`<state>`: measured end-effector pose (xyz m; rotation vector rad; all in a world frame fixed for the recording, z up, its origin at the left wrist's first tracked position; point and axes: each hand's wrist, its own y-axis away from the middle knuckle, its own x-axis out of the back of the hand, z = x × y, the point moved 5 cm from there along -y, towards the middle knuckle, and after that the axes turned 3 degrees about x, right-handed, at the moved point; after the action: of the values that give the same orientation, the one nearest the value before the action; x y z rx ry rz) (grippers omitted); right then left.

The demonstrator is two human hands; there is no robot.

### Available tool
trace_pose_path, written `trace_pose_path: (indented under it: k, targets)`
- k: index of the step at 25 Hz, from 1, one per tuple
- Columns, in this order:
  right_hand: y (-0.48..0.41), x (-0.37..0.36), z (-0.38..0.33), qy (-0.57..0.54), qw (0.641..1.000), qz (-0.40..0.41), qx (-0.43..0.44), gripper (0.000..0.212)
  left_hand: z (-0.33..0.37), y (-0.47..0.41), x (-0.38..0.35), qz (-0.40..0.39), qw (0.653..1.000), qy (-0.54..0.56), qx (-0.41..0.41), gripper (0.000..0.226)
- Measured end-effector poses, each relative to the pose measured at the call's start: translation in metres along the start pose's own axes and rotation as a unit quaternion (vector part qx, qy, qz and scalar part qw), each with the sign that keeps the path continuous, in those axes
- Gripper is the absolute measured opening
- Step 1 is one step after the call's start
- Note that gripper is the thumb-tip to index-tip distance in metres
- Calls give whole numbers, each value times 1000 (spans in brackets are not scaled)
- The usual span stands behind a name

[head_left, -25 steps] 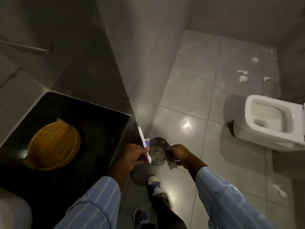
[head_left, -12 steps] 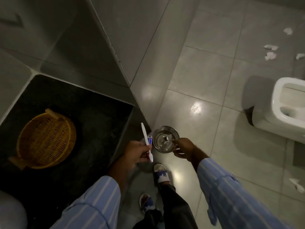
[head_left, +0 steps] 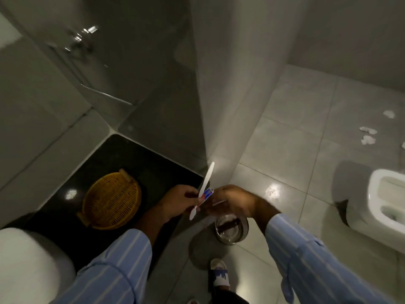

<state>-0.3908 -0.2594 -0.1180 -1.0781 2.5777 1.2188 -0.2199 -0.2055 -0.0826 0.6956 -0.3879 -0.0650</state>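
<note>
My left hand [head_left: 178,201] grips a white toothbrush [head_left: 205,186] and a small blue-and-red toothpaste tube [head_left: 207,194] together. The brush handle points up and away. My right hand [head_left: 235,200] is close against the tube's right side, fingers curled toward it. A clear drinking glass [head_left: 231,230] hangs just under that hand's palm, seemingly held by its lower fingers; the grip itself is hidden. Both sleeves are blue striped.
A yellow wicker basket [head_left: 111,200] lies on the black counter [head_left: 135,159] at left. A white basin [head_left: 28,264] fills the lower left. A wall corner [head_left: 203,128] stands ahead, a white toilet [head_left: 385,200] at right, paper scraps [head_left: 368,134] on the tiled floor.
My hands have come together: the right hand moved left up to the toothpaste tube, and the glass now hangs lower, under the palm. The view tilted up toward the wall.
</note>
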Motion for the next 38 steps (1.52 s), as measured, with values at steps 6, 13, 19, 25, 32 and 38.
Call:
trace_pose_path:
  k: [6, 13, 19, 25, 32, 38]
  targets:
    - [10, -76, -89, 40, 993, -94, 60, 30, 45, 52, 88, 105, 979, -161, -73, 20]
    - [-29, -181, -105, 198, 964, -168, 49, 26, 4, 122, 170, 214, 944, -235, -90, 25]
    - [-83, -233, -107, 135, 989, -56, -22, 12, -48, 168, 249, 383, 903, -146, -129, 15]
    - [-126, -264, -105, 74, 997, -34, -2, 13, -128, 147, 281, 373, 927, -3, -41, 23]
    - [-178, -289, -73, 46, 998, 3, -29, 34, -187, 96, 280, 390, 892, 225, 38, 8]
    - [-226, -301, -55, 77, 996, 34, -23, 21, -217, 54, 300, 411, 845, 323, 114, 26]
